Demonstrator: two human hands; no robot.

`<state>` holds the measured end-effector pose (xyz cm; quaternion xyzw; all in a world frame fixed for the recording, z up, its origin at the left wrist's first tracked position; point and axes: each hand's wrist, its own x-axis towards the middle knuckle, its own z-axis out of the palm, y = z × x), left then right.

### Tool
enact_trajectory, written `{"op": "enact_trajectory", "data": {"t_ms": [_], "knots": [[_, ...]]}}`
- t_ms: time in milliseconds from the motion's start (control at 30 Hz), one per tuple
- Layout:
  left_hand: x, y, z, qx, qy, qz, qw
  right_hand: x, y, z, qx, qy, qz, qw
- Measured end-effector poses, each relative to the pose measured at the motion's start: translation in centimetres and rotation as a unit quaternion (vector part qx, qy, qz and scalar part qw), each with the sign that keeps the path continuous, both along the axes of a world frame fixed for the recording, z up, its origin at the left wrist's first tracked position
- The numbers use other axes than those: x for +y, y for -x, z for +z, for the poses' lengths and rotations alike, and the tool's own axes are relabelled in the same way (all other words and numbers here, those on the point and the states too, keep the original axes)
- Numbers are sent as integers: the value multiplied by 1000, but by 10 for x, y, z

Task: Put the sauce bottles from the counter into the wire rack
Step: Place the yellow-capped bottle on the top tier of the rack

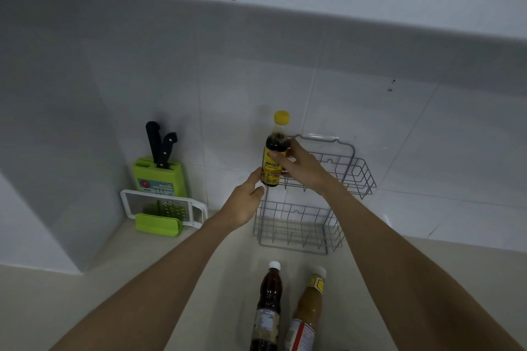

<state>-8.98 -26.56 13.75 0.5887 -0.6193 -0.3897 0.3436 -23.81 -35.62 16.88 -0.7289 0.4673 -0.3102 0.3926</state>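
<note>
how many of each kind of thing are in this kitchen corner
sauce bottles: 3 (yellow-capped dark bottle, white-capped dark bottle, tan bottle)
black-handled knives: 2
green plastic knife block: 1
white and green plastic grater: 1
grey wire rack: 1
total: 8

yellow-capped bottle (273, 157), grey rack (316, 194)

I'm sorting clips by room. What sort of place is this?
Most likely a home kitchen: a green knife block and a grater sit on the counter by a tiled wall, and a yellow-capped sauce bottle is held at a wire rack.
</note>
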Motion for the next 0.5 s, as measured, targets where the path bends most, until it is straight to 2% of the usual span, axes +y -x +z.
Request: {"op": "enact_trajectory", "data": {"t_ms": [500], "knots": [[-2, -6, -8, 21, -19, -3, 1000, 10, -4, -1, 34, -4, -13, 999]]}}
